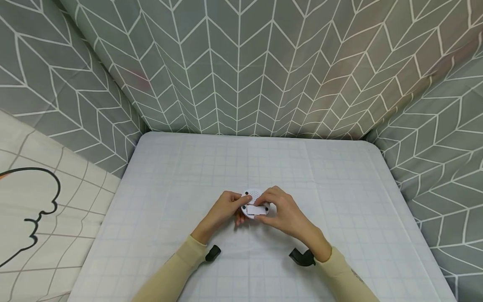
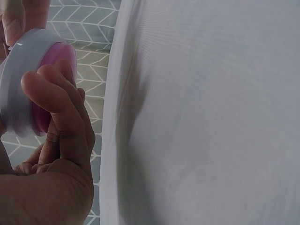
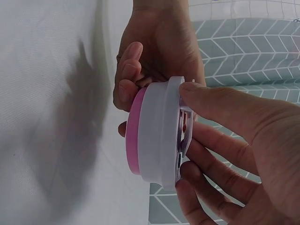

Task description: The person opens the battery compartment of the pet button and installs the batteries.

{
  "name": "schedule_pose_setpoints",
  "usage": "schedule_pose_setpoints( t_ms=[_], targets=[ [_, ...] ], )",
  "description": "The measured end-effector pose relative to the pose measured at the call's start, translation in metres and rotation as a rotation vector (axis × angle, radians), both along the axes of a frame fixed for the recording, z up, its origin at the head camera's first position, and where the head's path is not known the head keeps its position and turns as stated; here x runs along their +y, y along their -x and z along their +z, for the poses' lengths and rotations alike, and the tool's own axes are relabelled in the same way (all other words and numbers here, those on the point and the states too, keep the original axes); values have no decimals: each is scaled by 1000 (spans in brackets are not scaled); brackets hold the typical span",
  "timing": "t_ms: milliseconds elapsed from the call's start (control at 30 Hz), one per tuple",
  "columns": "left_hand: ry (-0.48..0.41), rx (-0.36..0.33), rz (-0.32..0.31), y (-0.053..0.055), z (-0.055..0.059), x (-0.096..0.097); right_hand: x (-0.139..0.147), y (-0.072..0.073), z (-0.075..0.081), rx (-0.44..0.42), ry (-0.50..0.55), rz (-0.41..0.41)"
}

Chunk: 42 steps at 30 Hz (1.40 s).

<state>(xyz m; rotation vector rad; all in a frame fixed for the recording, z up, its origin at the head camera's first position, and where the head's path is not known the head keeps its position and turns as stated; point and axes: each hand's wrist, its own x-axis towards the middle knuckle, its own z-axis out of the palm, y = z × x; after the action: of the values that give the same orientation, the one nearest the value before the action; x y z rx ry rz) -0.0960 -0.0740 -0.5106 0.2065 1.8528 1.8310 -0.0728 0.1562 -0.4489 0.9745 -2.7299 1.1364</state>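
Note:
Above the table, my left hand (image 1: 222, 209) grips a round white device (image 1: 255, 193) by its left side, thumb on the back and fingers curled underneath. The back, facing up, has small speaker holes and dark round feet. A pink disc (image 3: 134, 133) forms its other face. Across the back lies a white rectangular battery cover (image 1: 256, 209), which my right hand (image 1: 284, 212) pinches between thumb and fingers. From the right wrist, the cover stands tilted partly off the body, with a gap and a little red showing beneath. The compartment's inside is mostly hidden.
A white cloth with faint grid lines covers the table (image 1: 211, 163). Grey patterned curtains (image 1: 249, 84) hang behind and at the sides. Dark wrist camera mounts (image 1: 302, 256) jut out near both sleeves. A white checked cloth (image 1: 71, 218) shows at the left.

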Motion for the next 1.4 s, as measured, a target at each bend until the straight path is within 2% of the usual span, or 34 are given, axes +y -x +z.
schedule_pose_setpoints(
  t_ms=[567,1400],
  targets=[
    [17,13,-13,-1,2,0,0,1,0,-43,7,-3],
    [15,14,-21,-1,3,2,1,1,2,-17,41,-15]
  ],
)
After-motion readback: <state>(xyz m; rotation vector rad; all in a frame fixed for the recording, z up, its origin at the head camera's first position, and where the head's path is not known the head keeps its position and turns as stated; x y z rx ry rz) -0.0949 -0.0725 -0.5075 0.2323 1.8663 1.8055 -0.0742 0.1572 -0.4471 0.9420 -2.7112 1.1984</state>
